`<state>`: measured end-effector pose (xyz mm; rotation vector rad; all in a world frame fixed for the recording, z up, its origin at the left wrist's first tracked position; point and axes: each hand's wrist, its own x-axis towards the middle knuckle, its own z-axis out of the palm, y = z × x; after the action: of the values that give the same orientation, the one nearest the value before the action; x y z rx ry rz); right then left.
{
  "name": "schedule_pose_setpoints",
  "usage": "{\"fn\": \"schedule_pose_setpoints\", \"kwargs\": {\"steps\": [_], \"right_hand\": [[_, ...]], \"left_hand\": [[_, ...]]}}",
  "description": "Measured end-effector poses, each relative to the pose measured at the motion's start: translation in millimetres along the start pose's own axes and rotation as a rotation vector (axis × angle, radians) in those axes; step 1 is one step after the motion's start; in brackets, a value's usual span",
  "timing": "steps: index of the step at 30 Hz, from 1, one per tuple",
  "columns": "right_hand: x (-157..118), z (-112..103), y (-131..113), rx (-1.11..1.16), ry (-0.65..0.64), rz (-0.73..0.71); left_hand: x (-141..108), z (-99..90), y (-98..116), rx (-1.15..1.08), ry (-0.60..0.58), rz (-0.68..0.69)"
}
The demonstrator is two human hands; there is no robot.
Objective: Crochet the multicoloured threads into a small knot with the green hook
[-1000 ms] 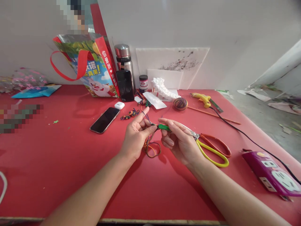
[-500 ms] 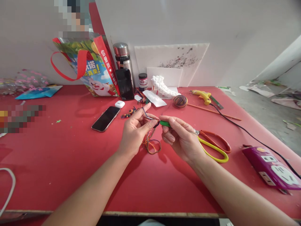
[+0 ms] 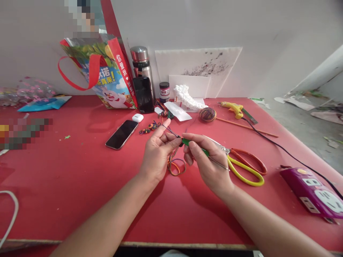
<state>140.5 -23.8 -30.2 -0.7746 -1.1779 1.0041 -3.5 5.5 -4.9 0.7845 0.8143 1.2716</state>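
My left hand (image 3: 157,153) pinches a small dark piece of yarn work between thumb and fingers, its index finger raised with a strand running over it. My right hand (image 3: 210,164) grips a green-handled crochet hook (image 3: 197,146), whose metal end sticks out toward the right under the fingers. The hook's other end meets the yarn work at my left fingertips. Below the hands, loops of multicoloured yarn (image 3: 175,167) hang or lie over the red table (image 3: 160,217). Behind them is a variegated yarn ball (image 3: 207,114).
Scissors (image 3: 245,166) lie right of my right hand, with a purple power strip (image 3: 311,192) beyond. A glue gun (image 3: 233,109) and wooden stick (image 3: 249,128) are behind. A phone (image 3: 122,134), earbud case (image 3: 137,117), bag (image 3: 107,78) and flask (image 3: 140,60) stand or lie at left.
My right hand has turned, so more of the green handle and its metal end show. The hook tip has drawn back toward my left fingertips. The view has shifted slightly.
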Motion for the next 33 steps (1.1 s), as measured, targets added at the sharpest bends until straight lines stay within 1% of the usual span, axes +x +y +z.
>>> {"fn": "schedule_pose_setpoints", "kwargs": {"steps": [2, 4, 8, 12, 15, 18, 20, 21, 23, 25, 27, 29, 31, 33], "right_hand": [[0, -1, 1, -0.095, -0.014, -0.077], [1, -4, 1, -0.111, -0.058, -0.113], [3, -10, -1, -0.069, -0.132, -0.122], [5, -13, -3, -0.12, -0.159, -0.135], [3, -9, -2, -0.226, -0.143, -0.198], [-2, -5, -1, -0.342, -0.083, -0.238], [-3, -5, 0, -0.379, -0.069, -0.29], [-3, -7, 0, -0.382, -0.087, -0.322], [-1, -11, -1, -0.368, -0.164, -0.358], [2, -15, -2, -0.366, -0.229, -0.332], [3, -14, -2, -0.433, -0.207, -0.348], [1, -9, -1, -0.531, -0.14, -0.432], [-2, -3, 1, -0.582, -0.1, -0.521], [-5, 0, 3, -0.595, -0.104, -0.592]], "left_hand": [[0, 0.1, 0, -0.006, 0.004, 0.013], [0, -0.7, 1, -0.013, -0.018, 0.001], [1, -3.8, 6, -0.006, -0.087, -0.045], [2, -5.8, 7, -0.008, -0.097, -0.056], [3, -4.9, 5, -0.005, -0.084, -0.024], [3, -3.4, 5, 0.006, -0.067, 0.034], [3, -3.5, 6, -0.01, -0.087, 0.01], [4, -4.0, 7, -0.019, -0.106, -0.014], [5, -5.3, 10, -0.012, -0.139, -0.041], [6, -6.2, 11, 0.025, -0.148, -0.022], [6, -5.7, 10, 0.052, -0.128, 0.01], [5, -4.0, 9, 0.037, -0.104, 0.021], [2, -2.0, 10, -0.006, -0.104, 0.001], [1, -1.0, 11, -0.036, -0.132, -0.029]]}}
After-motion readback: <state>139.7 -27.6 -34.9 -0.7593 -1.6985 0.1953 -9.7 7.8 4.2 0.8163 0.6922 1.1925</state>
